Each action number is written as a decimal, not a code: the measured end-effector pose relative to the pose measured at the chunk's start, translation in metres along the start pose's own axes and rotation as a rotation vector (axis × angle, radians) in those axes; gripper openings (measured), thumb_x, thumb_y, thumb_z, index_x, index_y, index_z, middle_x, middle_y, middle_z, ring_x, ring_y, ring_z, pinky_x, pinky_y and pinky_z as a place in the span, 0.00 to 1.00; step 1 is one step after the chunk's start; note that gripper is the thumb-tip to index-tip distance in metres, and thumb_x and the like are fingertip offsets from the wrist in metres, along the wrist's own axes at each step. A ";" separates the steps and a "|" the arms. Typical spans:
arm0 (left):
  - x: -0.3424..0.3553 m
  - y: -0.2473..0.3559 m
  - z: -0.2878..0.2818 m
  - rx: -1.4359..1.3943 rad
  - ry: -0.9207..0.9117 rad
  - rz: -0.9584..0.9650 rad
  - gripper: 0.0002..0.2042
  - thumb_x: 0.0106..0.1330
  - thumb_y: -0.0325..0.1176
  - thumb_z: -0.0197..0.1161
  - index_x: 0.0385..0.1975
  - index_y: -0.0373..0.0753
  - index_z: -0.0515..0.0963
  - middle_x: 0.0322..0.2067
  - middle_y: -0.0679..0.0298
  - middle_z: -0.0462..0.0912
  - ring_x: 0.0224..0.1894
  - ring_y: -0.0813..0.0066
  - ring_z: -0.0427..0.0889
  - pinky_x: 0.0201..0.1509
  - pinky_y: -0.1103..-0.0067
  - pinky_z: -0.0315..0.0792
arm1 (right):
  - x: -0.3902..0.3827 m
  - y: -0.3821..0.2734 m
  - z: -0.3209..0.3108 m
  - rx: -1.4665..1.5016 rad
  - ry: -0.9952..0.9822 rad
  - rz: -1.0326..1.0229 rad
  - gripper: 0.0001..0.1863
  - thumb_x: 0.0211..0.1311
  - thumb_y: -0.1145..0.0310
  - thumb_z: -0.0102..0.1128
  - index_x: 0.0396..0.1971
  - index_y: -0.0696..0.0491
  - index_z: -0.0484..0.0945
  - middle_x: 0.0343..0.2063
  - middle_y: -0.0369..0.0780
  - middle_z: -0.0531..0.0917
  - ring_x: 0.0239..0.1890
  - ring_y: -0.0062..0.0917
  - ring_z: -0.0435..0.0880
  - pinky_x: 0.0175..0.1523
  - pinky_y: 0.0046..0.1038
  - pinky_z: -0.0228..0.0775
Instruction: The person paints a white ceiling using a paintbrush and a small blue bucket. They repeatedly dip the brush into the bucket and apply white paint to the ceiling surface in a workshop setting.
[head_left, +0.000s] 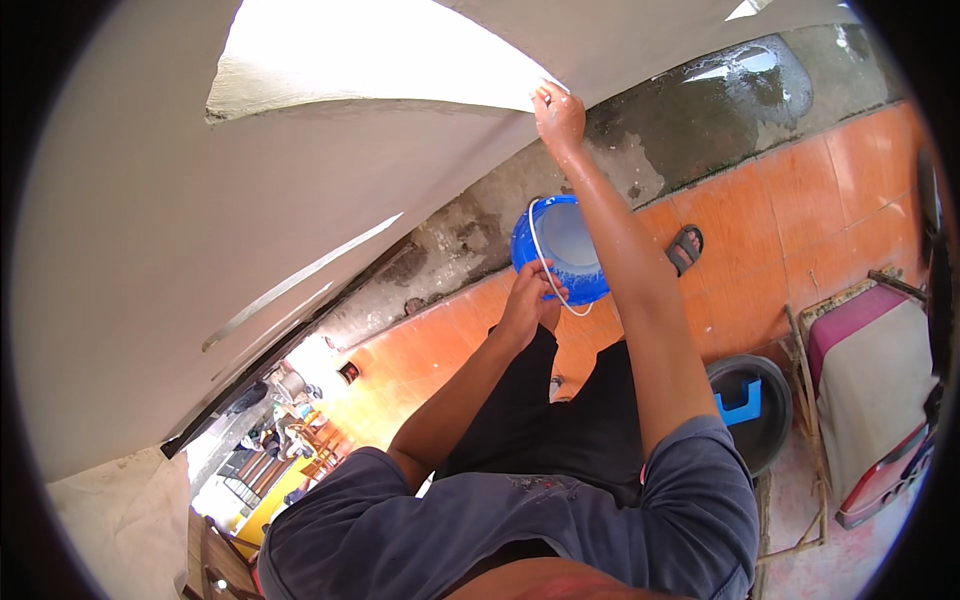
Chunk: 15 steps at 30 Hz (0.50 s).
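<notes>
A blue bucket (520, 238) with cloudy, foamy water is in front of me, its white wire handle lying across the opening. My left hand (528, 300) grips the bucket at its near rim, the fingers curled by the handle. With the arm stretched out past the bucket, my right hand (562, 116) is up at the lower corner of a bright opening in the pale wall (420, 140). Its fingers are closed; a small whitish bit shows at them, but I cannot tell what it is. The right forearm looks wet and hides part of the bucket.
Orange tiles (740, 215) border a wet concrete strip (690, 130) with a puddle along the wall. A sandalled foot (686, 248) stands right of the bucket. At the right are a black basin (778, 440) with a blue piece and a pink-and-grey bin (870, 350); a small dark tin (348, 373) stands left.
</notes>
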<state>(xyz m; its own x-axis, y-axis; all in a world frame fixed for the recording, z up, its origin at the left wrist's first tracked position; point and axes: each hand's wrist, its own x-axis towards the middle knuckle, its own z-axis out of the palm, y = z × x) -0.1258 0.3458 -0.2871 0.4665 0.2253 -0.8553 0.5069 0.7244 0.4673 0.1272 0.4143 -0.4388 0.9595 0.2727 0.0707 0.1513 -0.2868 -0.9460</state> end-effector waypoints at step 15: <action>0.013 0.001 -0.015 -0.017 0.015 0.040 0.21 0.64 0.27 0.45 0.59 0.35 0.62 0.43 0.59 0.72 0.48 0.63 0.76 0.58 0.64 0.72 | -0.008 0.020 -0.031 -0.157 -0.243 -0.133 0.10 0.61 0.66 0.62 0.41 0.53 0.83 0.36 0.45 0.85 0.37 0.42 0.84 0.42 0.35 0.76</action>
<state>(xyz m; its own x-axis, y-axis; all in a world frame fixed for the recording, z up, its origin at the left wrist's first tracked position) -0.1297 0.3594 -0.3014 0.4751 0.2641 -0.8394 0.4759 0.7253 0.4975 0.1300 0.3778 -0.4482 0.8467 0.5235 0.0954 0.3249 -0.3666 -0.8718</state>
